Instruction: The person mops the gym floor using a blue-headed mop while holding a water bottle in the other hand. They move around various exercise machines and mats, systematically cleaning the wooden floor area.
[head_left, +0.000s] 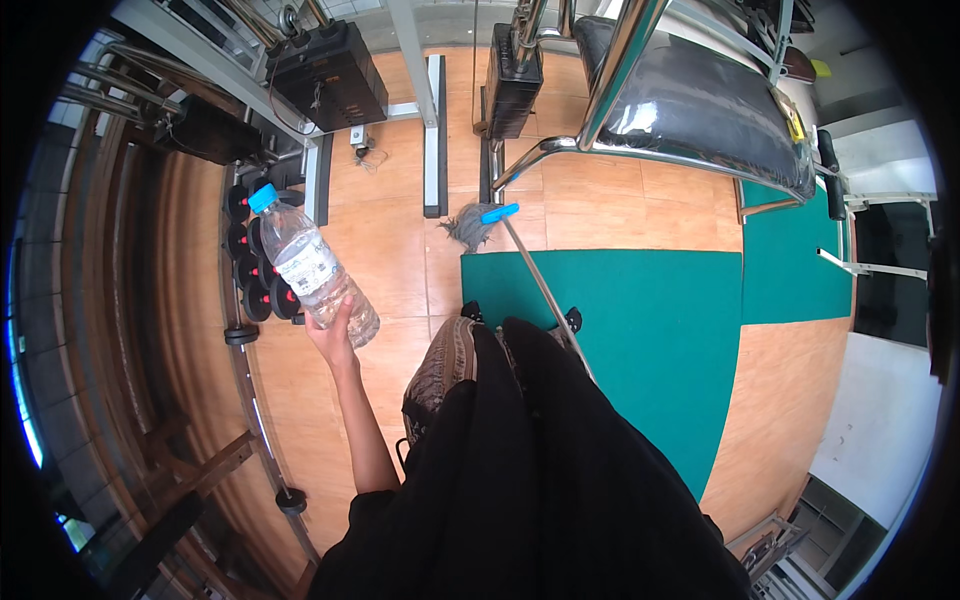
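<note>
My left hand (333, 334) grips a clear plastic water bottle (315, 274) near its base. The bottle has a blue cap and a printed label, and it tilts up to the left with liquid inside. My right hand is out of view. A string mop (474, 226) with grey strands and a blue clamp rests its head on the tiled floor ahead of my feet. Its metal handle (541, 281) slants back toward my right side, where my black clothing hides the upper end.
Green mats (637, 322) cover the floor in front and to the right. Dumbbells (259, 262) and a barbell (259, 420) lie at the left. Weight stacks (330, 79) and a chrome-framed padded bench (697, 112) stand ahead. A mirror-like surface (135, 315) lines the left side.
</note>
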